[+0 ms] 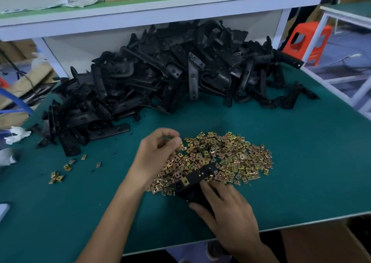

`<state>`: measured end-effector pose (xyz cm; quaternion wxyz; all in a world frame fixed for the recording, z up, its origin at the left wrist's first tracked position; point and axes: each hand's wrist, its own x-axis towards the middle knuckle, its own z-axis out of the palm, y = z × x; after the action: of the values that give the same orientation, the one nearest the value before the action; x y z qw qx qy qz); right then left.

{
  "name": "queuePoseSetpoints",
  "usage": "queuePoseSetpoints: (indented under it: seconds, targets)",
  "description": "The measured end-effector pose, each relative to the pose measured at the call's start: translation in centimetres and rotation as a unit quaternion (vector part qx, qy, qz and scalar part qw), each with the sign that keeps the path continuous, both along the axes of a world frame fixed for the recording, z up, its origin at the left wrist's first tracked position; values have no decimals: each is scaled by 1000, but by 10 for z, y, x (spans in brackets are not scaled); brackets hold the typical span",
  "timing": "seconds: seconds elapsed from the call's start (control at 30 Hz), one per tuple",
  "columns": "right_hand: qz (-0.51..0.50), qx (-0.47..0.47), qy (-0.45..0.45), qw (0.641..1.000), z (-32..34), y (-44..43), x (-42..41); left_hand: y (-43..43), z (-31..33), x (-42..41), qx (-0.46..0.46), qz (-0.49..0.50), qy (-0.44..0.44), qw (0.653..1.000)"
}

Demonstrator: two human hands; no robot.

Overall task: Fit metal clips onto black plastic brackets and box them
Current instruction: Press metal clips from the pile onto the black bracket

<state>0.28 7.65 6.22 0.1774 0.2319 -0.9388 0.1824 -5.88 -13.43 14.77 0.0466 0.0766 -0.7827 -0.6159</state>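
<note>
**Clip-fitting step: next clip onto the bracket**

I'm mid-assembly, I reckon. R hand (226, 208) grips the bracket (197, 179) by its near end, fingers curled round it, low over the clip pile (226, 154). A fitted clip (185, 181) looks seated already. L hand (158, 152) hovers at the pile's left edge, thumb & forefinger pinching what looks like a loose clip (171, 138) — too small to be sure. Next: line it up w/ a free tab, push on.

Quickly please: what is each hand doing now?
Left hand: curled above small gold-coloured metal clips; grip cannot be told.
Right hand: holds flat black plastic bracket.
</note>
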Motion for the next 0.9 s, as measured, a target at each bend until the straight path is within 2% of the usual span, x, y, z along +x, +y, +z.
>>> queuePoseSetpoints:
  seconds: [0.07,0.13,0.2,0.37,0.47,0.63,0.77,0.9]
  targets:
    - [1,-6,-5,1000,1,0,0,1,9,16,106,1,7,994]
    - [5,-5,-16,1000,1,1,1,5,11,27,144,-4,-6,990]
    - [7,2,-28,1000,1,1,2,13,9,34,120,-12,-17,993]
    - [10,13,-30,999,0,1,2,33,-4,43,-9,-43,-37,998]
    - [11,21,-36,999,0,1,2,36,-13,46,-49,-30,-44,997]
    - [21,26,-44,998,2,2,3,38,-18,45,-11,15,-46,999]
    - [27,32,-44,998,5,1,2,41,-18,46,54,36,-61,996]
    - [35,42,-50,997,5,1,2,41,-19,46,31,35,-58,997]
